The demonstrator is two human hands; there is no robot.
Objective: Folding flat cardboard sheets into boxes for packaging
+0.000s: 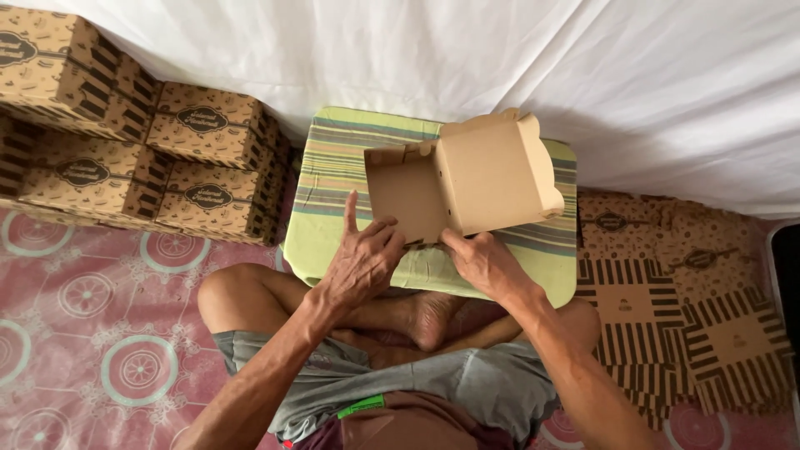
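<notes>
On the striped cushion, a half-folded cardboard box lies just beyond both hands; left hand fingers spread against its near wall; right hand pinches the near edge.

Left hand forward at centre, back of hand up, index finger stretched straight ahead, other fingers curled, tips pressing down. Left forearm runs in from lower left, wrist slightly bent. Right hand just beside it, well short of touching, back up, fingers bunched and pointing inward toward left hand. Right forearm angles in from lower right. Person seated cross-legged, bare knees spread, one bare foot tucked beneath wrists.
</notes>
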